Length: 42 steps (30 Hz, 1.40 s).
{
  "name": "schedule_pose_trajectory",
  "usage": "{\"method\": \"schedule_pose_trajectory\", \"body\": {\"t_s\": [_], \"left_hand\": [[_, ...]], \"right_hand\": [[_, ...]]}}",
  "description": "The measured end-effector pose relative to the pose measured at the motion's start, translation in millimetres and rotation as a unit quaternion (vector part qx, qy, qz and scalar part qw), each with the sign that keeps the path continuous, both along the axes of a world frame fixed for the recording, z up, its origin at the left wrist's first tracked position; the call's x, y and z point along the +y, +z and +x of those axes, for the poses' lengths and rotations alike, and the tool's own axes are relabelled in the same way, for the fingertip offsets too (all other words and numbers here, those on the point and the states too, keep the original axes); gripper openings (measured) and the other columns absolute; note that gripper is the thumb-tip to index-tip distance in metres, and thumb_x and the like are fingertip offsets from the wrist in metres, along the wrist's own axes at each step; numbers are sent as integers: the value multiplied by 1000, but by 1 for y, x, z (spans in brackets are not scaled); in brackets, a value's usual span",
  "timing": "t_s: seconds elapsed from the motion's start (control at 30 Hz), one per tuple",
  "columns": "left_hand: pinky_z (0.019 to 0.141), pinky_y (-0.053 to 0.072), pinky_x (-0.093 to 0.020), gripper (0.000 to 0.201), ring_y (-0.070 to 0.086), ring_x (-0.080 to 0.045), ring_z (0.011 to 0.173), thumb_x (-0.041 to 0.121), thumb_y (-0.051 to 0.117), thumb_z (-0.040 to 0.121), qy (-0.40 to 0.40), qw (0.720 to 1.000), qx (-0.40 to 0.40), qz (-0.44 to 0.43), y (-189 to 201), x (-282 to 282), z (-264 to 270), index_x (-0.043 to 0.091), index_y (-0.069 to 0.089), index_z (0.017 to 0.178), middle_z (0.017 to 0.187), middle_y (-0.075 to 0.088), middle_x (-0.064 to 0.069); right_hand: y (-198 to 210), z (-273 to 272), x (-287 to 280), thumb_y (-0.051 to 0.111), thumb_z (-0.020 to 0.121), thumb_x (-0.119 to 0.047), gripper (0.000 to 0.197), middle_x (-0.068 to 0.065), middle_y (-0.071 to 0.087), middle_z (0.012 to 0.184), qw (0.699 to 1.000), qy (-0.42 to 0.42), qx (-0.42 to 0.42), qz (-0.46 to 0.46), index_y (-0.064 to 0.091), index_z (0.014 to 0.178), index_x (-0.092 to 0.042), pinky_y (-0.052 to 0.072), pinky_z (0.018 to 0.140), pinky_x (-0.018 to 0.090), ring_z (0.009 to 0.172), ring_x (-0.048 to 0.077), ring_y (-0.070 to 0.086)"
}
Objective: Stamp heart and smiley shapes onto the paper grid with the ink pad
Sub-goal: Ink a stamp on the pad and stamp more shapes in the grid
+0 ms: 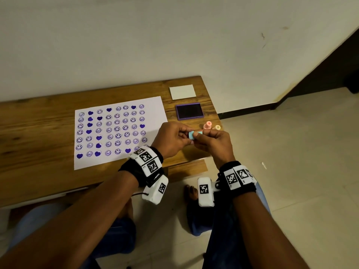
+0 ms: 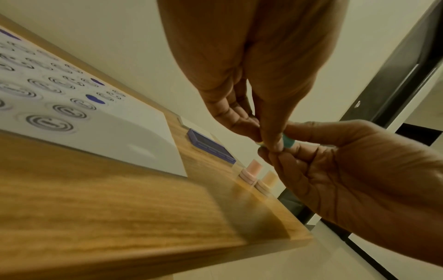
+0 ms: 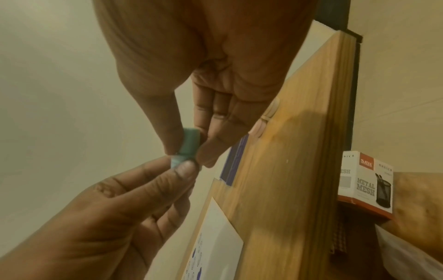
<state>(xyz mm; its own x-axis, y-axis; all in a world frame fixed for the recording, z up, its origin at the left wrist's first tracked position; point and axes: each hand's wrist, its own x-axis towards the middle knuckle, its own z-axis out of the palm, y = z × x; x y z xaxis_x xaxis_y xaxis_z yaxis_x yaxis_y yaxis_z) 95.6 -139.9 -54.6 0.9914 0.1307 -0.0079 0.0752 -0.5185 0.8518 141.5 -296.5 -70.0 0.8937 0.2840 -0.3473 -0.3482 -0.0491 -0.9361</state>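
Note:
Both hands hold a small teal stamp [image 1: 194,135] in the air over the table's right front corner. My left hand [image 1: 188,136] pinches its paler end, and my right hand [image 1: 199,138] pinches its body [image 3: 190,141]. In the left wrist view the teal stamp [image 2: 289,141] is mostly hidden between the fingertips. The paper grid [image 1: 120,131] lies to the left, covered with purple smileys and hearts. The open purple ink pad [image 1: 189,111] sits behind the hands. A pink stamp [image 1: 207,125] and a cream stamp [image 1: 217,127] stand upright between the pad and the hands.
The pad's white lid [image 1: 182,91] lies at the table's back right corner. The wooden table [image 1: 38,133] ends just right of the stamps, with tiled floor beyond. A "Metal Mesh" box [image 3: 366,181] sits on a shelf under the table. My knees are below the front edge.

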Motion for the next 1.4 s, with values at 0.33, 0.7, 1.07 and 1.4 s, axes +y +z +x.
{"method": "schedule_pose_trajectory", "body": {"t_s": [0.33, 0.7, 1.07, 1.4], "left_hand": [[85, 51, -34, 47, 59, -20, 96, 17, 75, 75, 9, 990, 41, 137, -23, -1, -5, 22, 64, 121, 105, 64, -3], [88, 47, -36, 34, 50, -23, 109, 32, 66, 85, 31, 972, 39, 231, -36, 13, -14, 22, 67, 118, 111, 61, -3], [86, 48, -36, 29, 54, -20, 105, 32, 62, 86, 39, 980, 40, 189, -41, 20, -20, 24, 69, 113, 108, 63, -1], [81, 54, -31, 29, 63, -12, 90, 24, 70, 83, 99, 994, 14, 40, -31, 27, -38, 22, 68, 112, 104, 65, 1]], "right_hand": [[7, 12, 17, 75, 88, -34, 24, -1, 74, 95, 856, 52, -302, -416, 75, 102, -14, 38, 69, 16, 83, 11, 64], [-6, 18, 30, 72, 89, -40, 34, 6, 71, 106, 826, 95, -251, -495, 69, 111, -14, 46, 77, 27, 99, 23, 66], [23, 64, 9, 74, 83, -44, 34, 1, 74, 109, 793, 81, -247, -551, 74, 112, -28, 51, 76, 31, 97, 24, 68], [48, 58, 22, 78, 83, -29, 27, -1, 72, 97, 900, 38, -249, -354, 76, 107, -16, 47, 78, 26, 90, 15, 65]]}}
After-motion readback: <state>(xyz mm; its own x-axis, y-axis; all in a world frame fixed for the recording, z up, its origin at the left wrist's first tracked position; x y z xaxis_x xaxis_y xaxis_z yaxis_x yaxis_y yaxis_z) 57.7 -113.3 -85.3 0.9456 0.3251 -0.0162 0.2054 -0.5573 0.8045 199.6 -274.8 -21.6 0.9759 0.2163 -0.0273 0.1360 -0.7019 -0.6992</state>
